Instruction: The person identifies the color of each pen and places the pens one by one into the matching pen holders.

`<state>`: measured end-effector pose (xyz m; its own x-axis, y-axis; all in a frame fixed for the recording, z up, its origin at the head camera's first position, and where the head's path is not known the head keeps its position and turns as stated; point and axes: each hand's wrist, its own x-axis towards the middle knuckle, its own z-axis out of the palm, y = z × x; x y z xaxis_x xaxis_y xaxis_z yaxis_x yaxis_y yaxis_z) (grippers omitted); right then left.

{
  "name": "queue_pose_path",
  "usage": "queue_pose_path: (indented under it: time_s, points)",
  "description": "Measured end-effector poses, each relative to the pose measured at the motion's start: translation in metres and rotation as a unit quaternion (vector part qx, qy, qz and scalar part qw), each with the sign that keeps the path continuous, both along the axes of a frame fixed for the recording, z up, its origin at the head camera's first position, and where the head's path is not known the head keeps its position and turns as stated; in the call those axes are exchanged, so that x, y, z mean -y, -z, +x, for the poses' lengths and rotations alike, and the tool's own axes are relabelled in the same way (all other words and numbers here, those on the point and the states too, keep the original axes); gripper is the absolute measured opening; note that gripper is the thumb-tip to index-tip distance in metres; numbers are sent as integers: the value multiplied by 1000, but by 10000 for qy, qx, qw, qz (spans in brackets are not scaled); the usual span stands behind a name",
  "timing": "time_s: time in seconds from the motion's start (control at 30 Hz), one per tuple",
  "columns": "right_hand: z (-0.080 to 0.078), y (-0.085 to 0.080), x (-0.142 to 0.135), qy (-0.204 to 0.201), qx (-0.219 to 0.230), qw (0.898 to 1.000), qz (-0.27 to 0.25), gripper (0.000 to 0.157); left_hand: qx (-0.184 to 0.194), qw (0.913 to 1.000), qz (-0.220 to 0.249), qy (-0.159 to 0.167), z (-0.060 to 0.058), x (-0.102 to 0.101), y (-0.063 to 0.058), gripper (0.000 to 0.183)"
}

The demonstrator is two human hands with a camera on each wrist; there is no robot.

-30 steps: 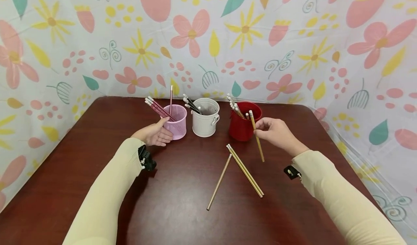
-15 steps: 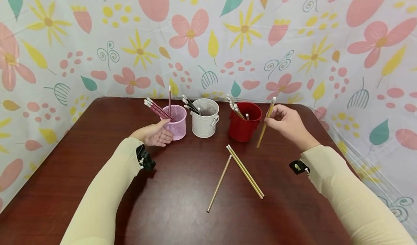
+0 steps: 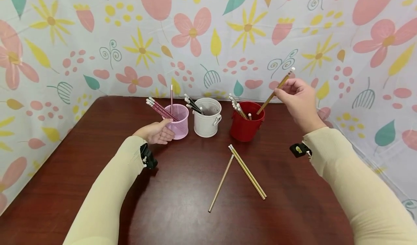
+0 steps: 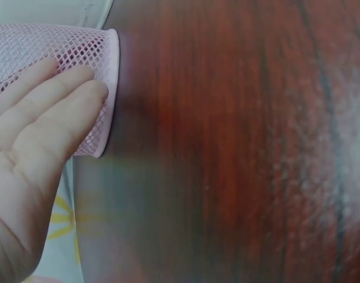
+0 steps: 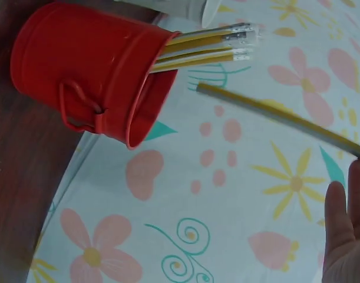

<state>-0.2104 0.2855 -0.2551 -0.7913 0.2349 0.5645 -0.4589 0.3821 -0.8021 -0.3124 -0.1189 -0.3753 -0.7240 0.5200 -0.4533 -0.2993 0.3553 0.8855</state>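
Note:
My right hand (image 3: 301,102) pinches a gold pencil (image 3: 275,92) near its white eraser end, which points up. The pencil slants, its lower end just over the mouth of the red bucket (image 3: 242,131); the right wrist view shows that end outside the rim, near several gold pencils (image 5: 203,50) standing in the bucket. My left hand (image 3: 156,132) rests against the pink mesh pencil cup (image 3: 180,127), thumb at the rim. Its fingers (image 4: 62,118) lie straight along the mesh in the left wrist view. Several dark pink pencils (image 3: 159,106) lean in this cup.
A white bucket (image 3: 206,125) with several black pencils (image 3: 193,104) stands between the pink cup and the red bucket. On the brown table (image 3: 182,201), a pair of gold pencils (image 3: 247,172) and a single pencil (image 3: 220,183) lie in front. A flowered curtain (image 3: 192,64) hangs behind.
My right hand has risen and moved back and right, turning the gold pencil from hanging beside the red bucket to slanting over its mouth. The left hand stays at the pink cup.

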Motion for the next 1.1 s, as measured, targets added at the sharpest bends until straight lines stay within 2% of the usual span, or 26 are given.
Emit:
queue_pose_path:
  time_s: [0.13, 0.23, 0.33, 0.5, 0.63, 0.83, 1.1]
  points:
    - [-4, 5, 6, 331, -638, 9972, 190, 14, 44, 9999, -10, -108, 0, -1, 1, 78]
    - [-8, 7, 9, 410, -1126, 9928, 23, 13, 93, 9997, -32, -226, 1, -2, 1, 78]
    - [-14, 7, 10, 425, -1304, 9905, -87, 13, 50, 9992, -107, -383, 1, -3, -1, 78]
    - [-24, 14, 14, 409, -970, 9942, 235, 2, -32, 9981, -229, -568, 3, -2, -3, 77]
    - [-28, 33, 15, 327, -587, 9955, 663, 10, 25, 9980, -255, -573, 4, -1, -2, 76]
    - [-31, 61, 11, 406, -62, 9923, 1170, 11, -26, 9978, -286, -601, 6, -2, -6, 74]
    - [-34, 81, 8, 457, 148, 9855, 1628, 7, 45, 9963, -271, -815, 4, -7, -6, 74]
